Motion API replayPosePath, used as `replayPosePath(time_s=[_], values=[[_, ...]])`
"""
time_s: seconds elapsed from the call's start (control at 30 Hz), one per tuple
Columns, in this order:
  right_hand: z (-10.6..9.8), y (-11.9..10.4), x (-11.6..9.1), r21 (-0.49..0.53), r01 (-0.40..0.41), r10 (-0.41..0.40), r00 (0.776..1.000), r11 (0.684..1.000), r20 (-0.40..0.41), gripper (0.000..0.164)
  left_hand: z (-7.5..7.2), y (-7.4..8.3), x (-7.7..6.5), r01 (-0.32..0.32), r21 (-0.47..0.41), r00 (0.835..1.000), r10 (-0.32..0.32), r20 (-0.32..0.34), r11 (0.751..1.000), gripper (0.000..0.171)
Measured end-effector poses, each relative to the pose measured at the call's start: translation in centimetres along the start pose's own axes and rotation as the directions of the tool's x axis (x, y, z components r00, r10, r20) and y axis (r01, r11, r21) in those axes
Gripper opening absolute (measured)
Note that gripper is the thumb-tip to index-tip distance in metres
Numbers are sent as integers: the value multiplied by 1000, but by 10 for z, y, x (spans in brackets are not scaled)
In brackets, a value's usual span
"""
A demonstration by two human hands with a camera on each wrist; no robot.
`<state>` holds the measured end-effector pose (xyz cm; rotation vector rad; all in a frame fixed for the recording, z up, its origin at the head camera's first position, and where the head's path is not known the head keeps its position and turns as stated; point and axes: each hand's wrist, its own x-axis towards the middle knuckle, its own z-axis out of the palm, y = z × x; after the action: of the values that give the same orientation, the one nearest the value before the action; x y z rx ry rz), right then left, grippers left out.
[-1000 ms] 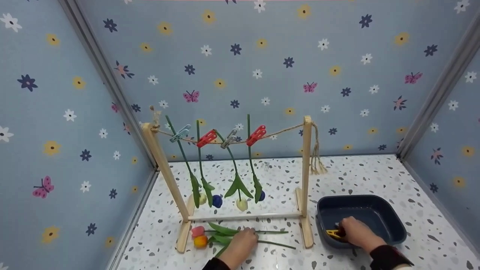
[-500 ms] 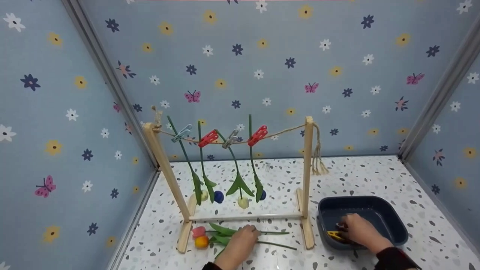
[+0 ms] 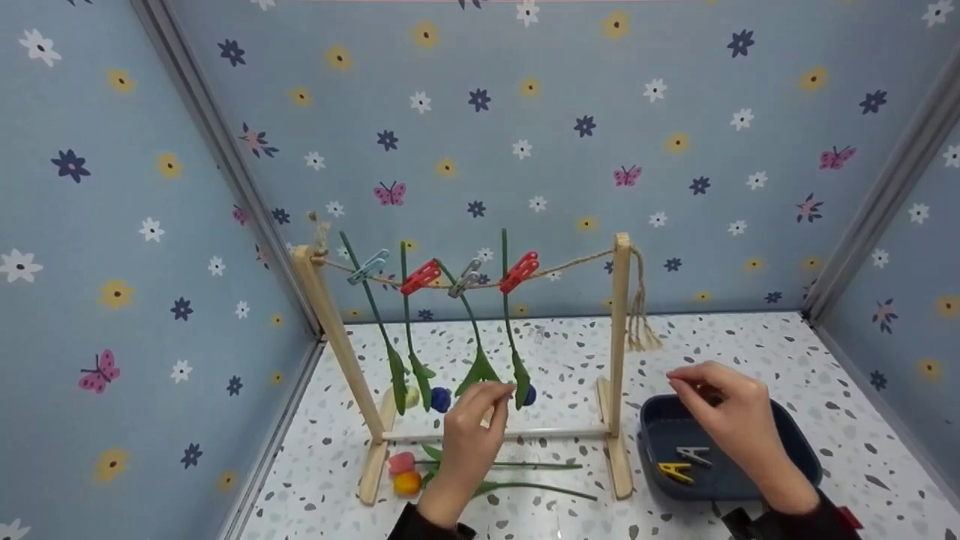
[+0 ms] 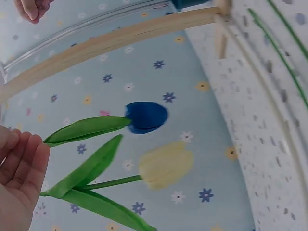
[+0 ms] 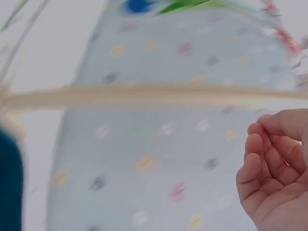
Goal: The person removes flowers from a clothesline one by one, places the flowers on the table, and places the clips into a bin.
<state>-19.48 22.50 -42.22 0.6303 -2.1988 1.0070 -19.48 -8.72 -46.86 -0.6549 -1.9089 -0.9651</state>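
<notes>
My left hand (image 3: 474, 421) is raised before the hanging tulips, covering most of one pale tulip in the head view. Its fingers lie together with nothing between them; in the left wrist view the fingertips come near a leaf of a blue tulip (image 4: 146, 117), beside a pale yellow tulip (image 4: 166, 165). My right hand (image 3: 731, 405) is above the dark basin (image 3: 801, 457), fingers loosely bent and thumb near the index fingertip, holding nothing visible. In the basin lie a grey clothespin (image 3: 694, 454) and a yellow clothespin (image 3: 675, 471). Pink (image 3: 401, 463) and orange (image 3: 407, 483) tulips lie on the table.
A wooden stand (image 3: 616, 337) carries a twine line (image 3: 574, 260). Tulips hang head-down from it under a light blue clothespin (image 3: 369, 267), red clothespins (image 3: 519, 272) and another grey clothespin (image 3: 465, 279). Flower-patterned walls (image 3: 555, 165) enclose the speckled table (image 3: 705, 345).
My left hand has left the lying tulips and risen toward the hanging ones. My right hand has come up out of the basin, and both clothespins there now show.
</notes>
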Motion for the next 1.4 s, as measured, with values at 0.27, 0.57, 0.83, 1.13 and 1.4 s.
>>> replayPosePath(time_s=[0.27, 0.57, 0.83, 1.13, 1.4], values=[[-5, -86, 37, 213, 139, -138, 990, 967, -21, 22, 7, 6, 42, 214, -157, 969, -230, -87, 964, 35], [17, -101, 88, 254, 381, -376, 924, 889, -70, 27, 21, 0, 54, 365, -139, 927, -374, -39, 920, 25], [38, -114, 128, 96, 375, -378, 926, 922, 6, 18, 24, -4, 55, 377, -138, 921, -386, -46, 916, 15], [56, -118, 151, -90, 310, -295, 944, 947, 144, 30, 23, -5, 53, 350, -156, 931, -362, -52, 924, 14], [58, -123, 158, -152, 270, -227, 941, 951, 249, 29, 22, -1, 53, 335, -152, 937, -346, -54, 930, 13]])
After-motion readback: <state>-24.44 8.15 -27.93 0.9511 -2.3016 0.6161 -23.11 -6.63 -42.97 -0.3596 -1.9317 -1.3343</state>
